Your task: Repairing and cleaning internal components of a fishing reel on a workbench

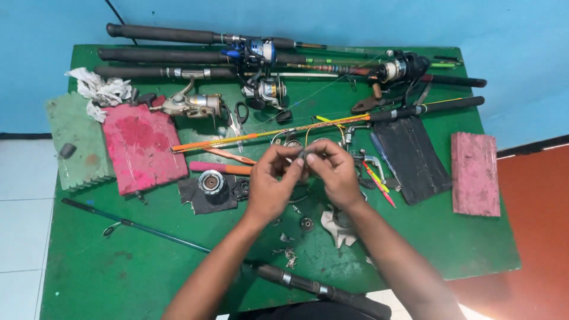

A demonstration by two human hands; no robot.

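I have a small dark metal reel part (301, 155) pinched between the fingertips of both hands, held up over the middle of the green table (474, 243). My left hand (269, 181) closes on it from one side with thumb and forefinger, my right hand (335, 172) from the other; both grips are narrow and tight on the piece, and most of it is hidden behind my fingers, so I cannot tell its exact shape.

I judge it light, rigid and probably a little greasy, so it could slip. I would keep the hold on its outer edges with fingertip pads, not squeeze hard.

Toward the table's near edge from my hands lie tiny loose metal bits (289, 255) and a crumpled white rag (338, 228). Just left of my left hand sits a round silver spool (211, 181) on a dark scrap. Near the left edge lies a worn pink foam block (148, 148). Along the far edge lie several black-handled fishing rods (166, 54).
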